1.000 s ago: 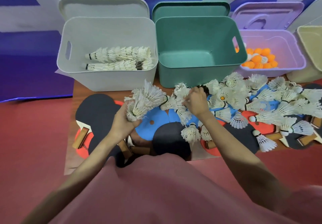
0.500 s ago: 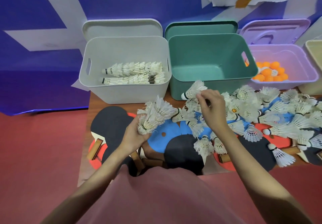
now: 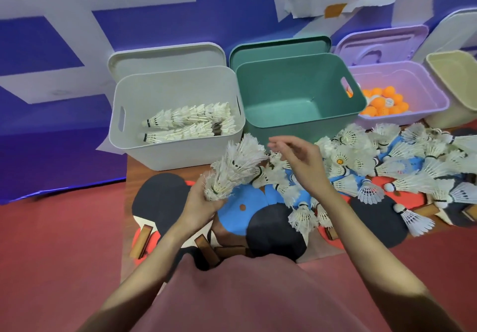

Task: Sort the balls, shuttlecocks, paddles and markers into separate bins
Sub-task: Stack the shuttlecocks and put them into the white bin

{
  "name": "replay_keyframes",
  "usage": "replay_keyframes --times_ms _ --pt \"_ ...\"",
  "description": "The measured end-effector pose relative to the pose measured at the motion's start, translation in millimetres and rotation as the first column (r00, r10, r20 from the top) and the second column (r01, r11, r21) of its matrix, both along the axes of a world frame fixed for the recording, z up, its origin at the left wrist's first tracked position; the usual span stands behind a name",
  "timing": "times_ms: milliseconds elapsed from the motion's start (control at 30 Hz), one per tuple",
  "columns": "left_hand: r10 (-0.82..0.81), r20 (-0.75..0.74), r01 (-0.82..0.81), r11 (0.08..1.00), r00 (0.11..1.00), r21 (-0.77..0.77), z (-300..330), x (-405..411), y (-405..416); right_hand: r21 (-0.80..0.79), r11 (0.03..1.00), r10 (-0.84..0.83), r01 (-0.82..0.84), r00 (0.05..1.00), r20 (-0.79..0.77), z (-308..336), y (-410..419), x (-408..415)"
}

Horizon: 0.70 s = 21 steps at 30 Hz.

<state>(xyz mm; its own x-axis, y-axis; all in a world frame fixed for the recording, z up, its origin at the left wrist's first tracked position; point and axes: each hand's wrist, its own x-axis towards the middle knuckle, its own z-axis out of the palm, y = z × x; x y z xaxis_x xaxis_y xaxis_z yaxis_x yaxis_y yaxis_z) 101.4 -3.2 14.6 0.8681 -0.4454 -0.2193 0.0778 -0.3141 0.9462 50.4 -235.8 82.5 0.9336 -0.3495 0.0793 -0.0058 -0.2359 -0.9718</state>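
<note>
- beige bin point(image 3: 456, 83) at the table's far right corner runs off the frame
- paddles point(image 3: 273, 231) mostly buried under the shuttlecocks point(image 3: 413, 166)
- right hand point(image 3: 302, 161) fingertips kinda blurry

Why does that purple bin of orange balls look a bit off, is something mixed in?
Yes. The purple bin holds orange balls, but at least one white ball sits among them. It is still a ball, so only the colour differs. Nothing looks spilled or broken.
</note>
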Motion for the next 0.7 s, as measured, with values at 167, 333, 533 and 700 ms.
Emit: replay_keyframes --times_ms 167,333,533,700 --pt "0.000 0.019 0.000 1.000 1.000 -0.013 -2 0 -1 -0.173 0.898 -0.429 0.405 0.893 -0.135 -50 -42 -10" --pt "-0.012 0.043 0.012 1.000 0.999 0.003 0 0 -3 -0.607 0.794 -0.334 0.009 0.841 -0.425 -106 -48 -30" --pt "-0.015 0.025 0.015 1.000 1.000 -0.005 2 2 -1 -0.698 0.706 -0.333 -0.124 0.811 -0.481 -119 -47 -29" --pt "-0.024 0.019 0.024 1.000 1.000 -0.004 0 5 4 -0.785 0.617 -0.430 0.062 0.862 -0.269 -87 -44 -24"
